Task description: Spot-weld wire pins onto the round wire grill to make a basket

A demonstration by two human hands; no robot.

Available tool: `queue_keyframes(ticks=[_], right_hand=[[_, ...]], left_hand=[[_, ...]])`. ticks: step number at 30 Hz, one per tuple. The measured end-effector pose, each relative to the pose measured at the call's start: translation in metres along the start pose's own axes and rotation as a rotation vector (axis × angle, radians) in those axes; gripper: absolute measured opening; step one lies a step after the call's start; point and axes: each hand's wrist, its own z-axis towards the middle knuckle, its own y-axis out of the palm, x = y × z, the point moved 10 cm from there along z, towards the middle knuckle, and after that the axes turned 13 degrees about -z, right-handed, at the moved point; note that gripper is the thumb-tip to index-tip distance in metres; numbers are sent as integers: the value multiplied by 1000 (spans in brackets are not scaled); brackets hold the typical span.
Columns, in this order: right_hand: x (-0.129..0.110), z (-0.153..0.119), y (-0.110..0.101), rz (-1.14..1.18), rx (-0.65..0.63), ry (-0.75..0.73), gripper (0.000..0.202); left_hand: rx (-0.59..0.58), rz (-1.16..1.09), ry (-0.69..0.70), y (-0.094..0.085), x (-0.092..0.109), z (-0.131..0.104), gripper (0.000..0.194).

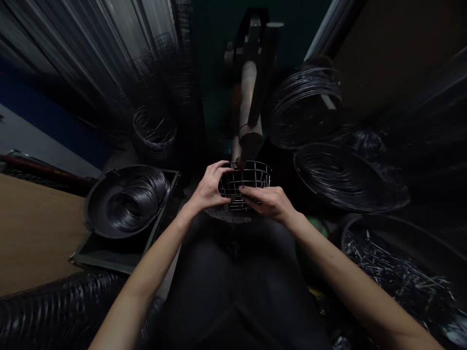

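Note:
A round wire basket (263,176) sits in front of me, between my hands and under the end of a machine's arm (249,102). My left hand (212,185) grips its left side, fingers over the top rim and thumb lower down. On the near right side, my right hand (268,200) is closed on the wires with its fingers stretched across them. The machine's tip reaches down to the far rim of the basket; whether it touches the wire I cannot tell. Part of the basket's near wall is hidden by my fingers.
At left, a black pan (95,209) with wire rings rests on a metal-framed stand (109,255). To the right are a pan of wire rings (379,194), a large wire coil (306,107) and a basin (401,228) of short wire pieces. Stacked rings (54,306) lie lower left.

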Motion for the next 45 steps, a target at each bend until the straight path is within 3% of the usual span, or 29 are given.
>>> queue_keyframes(ticks=[5, 10, 18, 24, 29, 33, 37, 41, 45], right_hand=[[0, 3, -5, 51, 83, -39, 25], [6, 4, 1, 73, -12, 52, 24], [22, 20, 9, 38, -94, 141, 23], [27, 22, 2, 74, 10, 149, 23], [50, 4, -17, -15, 145, 415, 19], [66, 15, -10, 26, 130, 511, 21], [73, 23, -7, 38, 109, 576, 22], [70, -1, -35, 34, 151, 656, 31], [56, -53, -60, 84, 48, 730, 46]], left_hand=[[-5, -2, 13, 0, -4, 4, 78], [-7, -45, 25, -2, -8, 6, 77], [32, -261, -44, -10, -23, 24, 96], [44, -279, 1, -13, -30, 35, 101], [40, -324, -34, -13, -42, 41, 102], [43, -365, -72, -16, -54, 56, 103], [41, -361, -14, -18, -50, 65, 103], [78, -324, -8, -23, -57, 46, 116], [144, -405, -194, -20, -103, -1, 126]])
